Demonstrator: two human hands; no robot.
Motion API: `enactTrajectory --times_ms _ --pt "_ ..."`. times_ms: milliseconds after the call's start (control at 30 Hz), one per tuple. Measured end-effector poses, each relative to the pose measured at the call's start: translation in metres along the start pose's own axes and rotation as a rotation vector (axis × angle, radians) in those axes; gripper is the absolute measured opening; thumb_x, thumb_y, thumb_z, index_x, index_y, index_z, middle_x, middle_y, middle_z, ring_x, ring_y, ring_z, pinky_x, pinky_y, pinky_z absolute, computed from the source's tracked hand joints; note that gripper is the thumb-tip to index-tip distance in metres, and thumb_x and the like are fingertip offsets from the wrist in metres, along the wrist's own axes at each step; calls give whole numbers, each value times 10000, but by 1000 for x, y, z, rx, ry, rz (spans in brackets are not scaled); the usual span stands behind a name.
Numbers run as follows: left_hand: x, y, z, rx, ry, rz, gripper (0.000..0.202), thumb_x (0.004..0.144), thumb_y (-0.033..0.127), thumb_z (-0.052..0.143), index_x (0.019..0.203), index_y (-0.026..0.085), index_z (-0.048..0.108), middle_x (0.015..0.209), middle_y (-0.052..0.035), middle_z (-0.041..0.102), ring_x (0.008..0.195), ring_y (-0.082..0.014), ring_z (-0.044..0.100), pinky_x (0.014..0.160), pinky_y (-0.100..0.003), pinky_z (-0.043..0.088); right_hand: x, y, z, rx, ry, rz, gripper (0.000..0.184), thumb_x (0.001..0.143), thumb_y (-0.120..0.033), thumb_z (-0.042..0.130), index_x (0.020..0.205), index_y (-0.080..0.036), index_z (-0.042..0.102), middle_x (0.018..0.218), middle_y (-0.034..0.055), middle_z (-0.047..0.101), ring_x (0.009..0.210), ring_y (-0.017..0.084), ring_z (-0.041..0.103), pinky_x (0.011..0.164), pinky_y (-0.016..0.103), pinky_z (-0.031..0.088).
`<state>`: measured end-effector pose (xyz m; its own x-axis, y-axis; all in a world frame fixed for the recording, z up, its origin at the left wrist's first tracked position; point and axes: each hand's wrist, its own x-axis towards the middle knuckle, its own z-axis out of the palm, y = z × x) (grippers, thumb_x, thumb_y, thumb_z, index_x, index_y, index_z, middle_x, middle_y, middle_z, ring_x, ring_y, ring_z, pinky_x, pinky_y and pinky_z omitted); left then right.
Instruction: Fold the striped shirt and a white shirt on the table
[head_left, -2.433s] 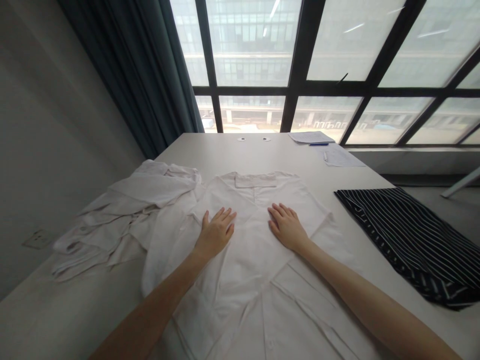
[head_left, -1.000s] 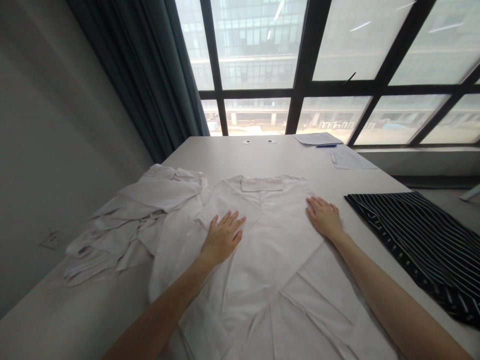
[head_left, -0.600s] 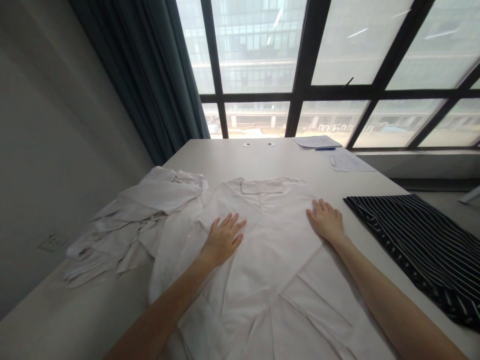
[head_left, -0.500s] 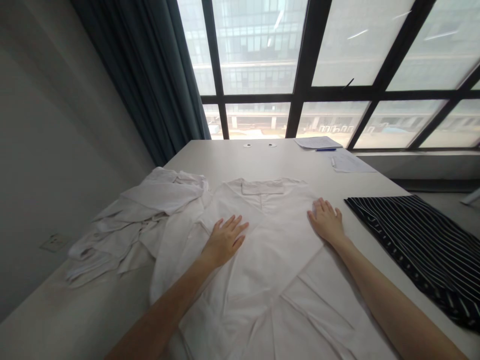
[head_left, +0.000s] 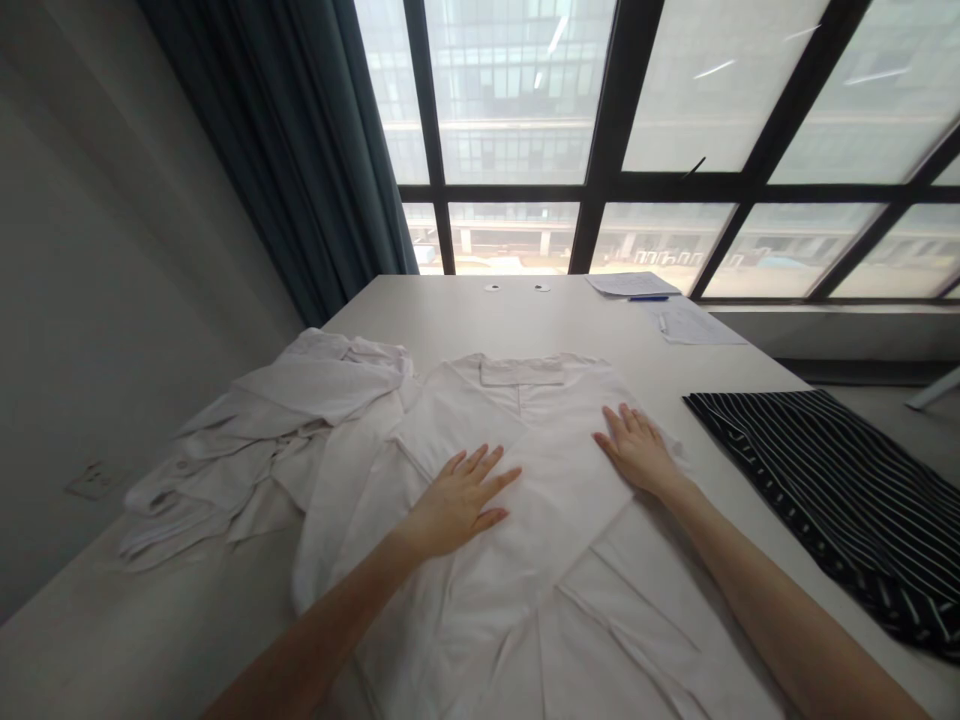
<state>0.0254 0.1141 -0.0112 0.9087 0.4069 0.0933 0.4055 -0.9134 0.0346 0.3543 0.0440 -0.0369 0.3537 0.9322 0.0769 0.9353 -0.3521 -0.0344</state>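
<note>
A white shirt (head_left: 555,520) lies spread on the table, its collar at the far end and creases running across its lower part. My left hand (head_left: 461,503) rests flat on the left middle of the shirt with fingers spread. On the shirt's right side, near its edge, my right hand (head_left: 636,447) lies palm down, fingers stretched out. Neither hand grips the cloth. To the left, a crumpled heap of white clothing (head_left: 300,390) touches the shirt's edge.
A folded black cloth with white stripes (head_left: 817,480) lies on the right of the white table (head_left: 450,315). Papers (head_left: 630,284) and a blue pen (head_left: 648,298) are at the far right. Beyond the table are a dark curtain (head_left: 300,150) and windows (head_left: 517,100).
My left hand has slid slightly right and nearer to me across the shirt. My right hand has shifted a little inward, to the left. The shirt has stayed nearly in place.
</note>
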Motion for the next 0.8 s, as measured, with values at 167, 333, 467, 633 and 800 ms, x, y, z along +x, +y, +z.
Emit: enactTrajectory --times_ms 167,333,467,633,800 --pt "-2 -3 -1 13 -8 -4 536 989 479 415 1498 343 315 1575 -66 308 1442 -241 300 1143 -443 275 1 19 4 -27 4 -39 644 980 -515 275 1497 -135 334 1558 194 310 1442 303 267 1135 462 268" --pt "-6 14 -6 74 -19 -79 479 1006 372 402 1477 293 375 1552 -85 354 1417 -262 350 1116 -478 319 -6 36 1 -44 32 -110 613 986 -472 294 1488 -125 345 1548 175 341 1439 273 282 1143 447 270" --pt "-25 41 -9 131 17 -205 473 976 324 451 1439 228 445 1505 -134 425 1374 -298 412 1079 -494 364 -23 33 -9 -49 125 -88 511 969 -357 383 1388 -81 479 1493 207 419 1416 304 324 1147 486 265" --pt "-69 55 -5 170 137 -130 472 970 355 450 1436 284 437 1498 -93 444 1372 -290 409 1062 -465 373 -73 0 -29 260 100 -512 431 962 -351 453 1366 -217 520 1501 92 442 1410 232 352 1125 423 370" --pt "-97 48 2 153 277 -192 422 992 258 376 1405 201 446 1429 -105 512 1285 -238 487 1073 -399 345 -111 -21 -40 357 -27 -738 481 941 -321 527 1418 -290 479 1479 66 477 1387 243 393 1114 469 384"
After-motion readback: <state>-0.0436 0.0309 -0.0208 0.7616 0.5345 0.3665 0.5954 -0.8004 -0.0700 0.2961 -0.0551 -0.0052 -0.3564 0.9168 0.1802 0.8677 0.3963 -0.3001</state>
